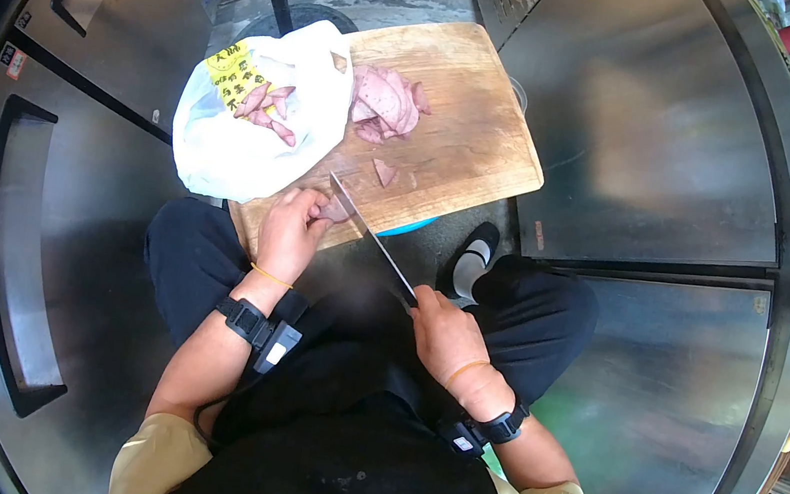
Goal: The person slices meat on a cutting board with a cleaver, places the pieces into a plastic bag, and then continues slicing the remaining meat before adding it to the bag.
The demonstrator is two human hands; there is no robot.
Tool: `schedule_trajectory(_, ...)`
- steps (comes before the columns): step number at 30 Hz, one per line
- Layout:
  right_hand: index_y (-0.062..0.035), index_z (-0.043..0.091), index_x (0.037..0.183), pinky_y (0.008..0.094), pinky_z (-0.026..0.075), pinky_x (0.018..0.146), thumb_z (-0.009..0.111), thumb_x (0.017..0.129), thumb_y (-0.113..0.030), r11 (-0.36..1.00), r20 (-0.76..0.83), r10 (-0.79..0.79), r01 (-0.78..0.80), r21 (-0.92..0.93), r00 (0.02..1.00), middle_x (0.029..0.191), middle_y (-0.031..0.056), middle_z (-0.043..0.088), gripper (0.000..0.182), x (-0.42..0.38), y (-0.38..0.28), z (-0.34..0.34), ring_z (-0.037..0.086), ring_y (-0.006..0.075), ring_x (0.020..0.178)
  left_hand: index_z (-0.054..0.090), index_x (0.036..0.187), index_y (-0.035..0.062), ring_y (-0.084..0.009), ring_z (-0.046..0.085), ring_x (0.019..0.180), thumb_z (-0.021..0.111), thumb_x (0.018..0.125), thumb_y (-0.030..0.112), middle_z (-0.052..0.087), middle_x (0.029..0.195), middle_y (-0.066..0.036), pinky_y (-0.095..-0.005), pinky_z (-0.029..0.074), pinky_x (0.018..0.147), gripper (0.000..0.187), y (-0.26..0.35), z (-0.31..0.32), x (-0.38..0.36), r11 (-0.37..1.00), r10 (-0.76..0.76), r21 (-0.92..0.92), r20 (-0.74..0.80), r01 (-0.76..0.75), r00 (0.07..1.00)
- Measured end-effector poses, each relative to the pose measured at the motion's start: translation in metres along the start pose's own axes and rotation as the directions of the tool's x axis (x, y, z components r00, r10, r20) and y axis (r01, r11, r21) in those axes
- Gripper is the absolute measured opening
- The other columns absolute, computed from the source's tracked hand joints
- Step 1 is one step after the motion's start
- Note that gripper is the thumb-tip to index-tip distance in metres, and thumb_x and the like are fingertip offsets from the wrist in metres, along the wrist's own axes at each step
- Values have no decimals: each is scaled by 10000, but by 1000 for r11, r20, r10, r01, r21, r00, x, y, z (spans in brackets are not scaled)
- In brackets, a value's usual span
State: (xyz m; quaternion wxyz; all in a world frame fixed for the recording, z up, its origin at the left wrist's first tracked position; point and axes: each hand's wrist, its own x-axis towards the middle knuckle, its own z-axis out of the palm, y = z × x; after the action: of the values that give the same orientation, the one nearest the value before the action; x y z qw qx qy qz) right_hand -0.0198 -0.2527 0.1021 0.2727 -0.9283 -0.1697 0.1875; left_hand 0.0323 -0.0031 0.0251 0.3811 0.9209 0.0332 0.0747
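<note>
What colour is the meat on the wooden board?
Pink, the meat slices show best in the head view.

The right half of the cutting board (475, 147) lies bare up to its far and right edges, while the white bag (239, 134) covers its left edge, a heap of meat slices (387, 104) crowds the far middle, and the knife (371, 236) crosses the near edge.

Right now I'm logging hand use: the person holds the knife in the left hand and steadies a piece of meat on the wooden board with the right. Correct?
Not quite: the hands are swapped. In the head view, the right hand holds the knife, and the left hand steadies the piece of meat on the wooden board.
</note>
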Motion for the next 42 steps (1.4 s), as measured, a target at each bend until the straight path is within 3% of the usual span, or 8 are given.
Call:
schedule_trajectory(10,-34,460,1004,533,472,688,534,898,-87,997,-42,50,-47,65,998,910,233,610,140,-3,4,0,588,456,817,603,1030,103,-262,634,753,728,691,64,632,880,-108,-391,475,588,363,10,-2,1,976,-214,-8,177,218,961)
schedule_trajectory(13,-40,458,1008,532,491,681,531,904,-111,998,-50,47,-44,50,998,915,229,617,146,-7,10,2,603,454,798,596,1129,112,-278,633,875,626,689,-36,637,1034,-126,-394,498,695,465,21,-9,4,993,-89,88,106,80,990)
schedule_trajectory(16,-44,457,1003,537,497,676,533,904,-118,997,-72,44,-39,63,996,916,228,619,146,-8,11,0,606,458,789,579,1208,111,-305,594,981,549,654,-100,613,1117,-117,-404,481,829,593,12,-7,18,908,403,144,-43,-393,914)
schedule_trajectory(19,-44,456,989,544,489,673,536,901,-115,993,-92,66,-56,99,994,905,233,615,139,-10,14,0,599,464,790,565,1237,77,-347,543,1107,515,603,-122,612,1161,-116,-404,431,959,667,10,-6,25,937,340,32,153,-349,928)
schedule_trajectory(25,-45,447,962,550,479,668,537,901,-118,989,-117,95,-80,127,989,889,233,613,131,-12,15,-2,592,468,795,629,1110,93,-309,570,980,563,640,-79,620,979,-94,-403,466,855,505,13,-8,26,924,358,87,140,-372,923)
schedule_trajectory(31,-39,439,950,546,471,673,543,902,-123,989,-122,57,-39,146,991,873,234,610,141,-7,14,4,585,470,805,639,1092,98,-283,578,944,625,673,-16,587,867,-70,-382,471,843,434,11,-17,12,986,66,135,195,-94,979)
schedule_trajectory(37,-32,442,946,536,466,677,552,896,-105,974,-93,89,-67,218,992,859,238,603,140,-8,13,6,578,469,821,633,1032,82,-294,558,935,727,684,64,560,986,-80,-390,477,821,360,22,-16,6,953,289,64,83,-295,954)
schedule_trajectory(42,-30,447,941,530,468,683,558,890,-93,971,-117,98,-70,229,988,866,235,602,137,-10,9,2,577,464,836,614,1054,80,-306,556,951,762,678,92,540,1039,-83,-397,479,826,404,12,-6,15,939,311,101,156,-329,937)
